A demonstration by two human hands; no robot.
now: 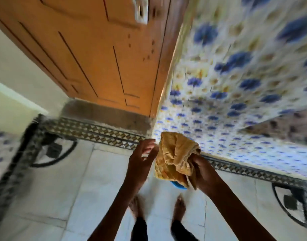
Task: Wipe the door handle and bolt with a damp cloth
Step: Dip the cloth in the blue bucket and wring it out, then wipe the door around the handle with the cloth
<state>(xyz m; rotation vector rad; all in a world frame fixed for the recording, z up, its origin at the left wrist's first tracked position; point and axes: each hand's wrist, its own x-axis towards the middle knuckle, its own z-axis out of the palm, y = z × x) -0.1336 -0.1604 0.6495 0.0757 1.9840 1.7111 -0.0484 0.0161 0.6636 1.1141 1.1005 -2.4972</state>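
Floral curtain, blue bowl — tiled floor

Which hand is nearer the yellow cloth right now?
Right. The right hand grips the yellow cloth at its lower right. The left hand is open just left of it; whether its fingertips touch is unclear.

Setting: a home interior, at a doorway. Indicated by: an orange panelled wooden door, seen from above, with a pale fitting near its top edge, blurred; a wall tiled in white with blue flowers; a pale floor of large slabs, edged by a patterned mosaic border with black curved inlays; a grey threshold below the door; bare feet on the floor.
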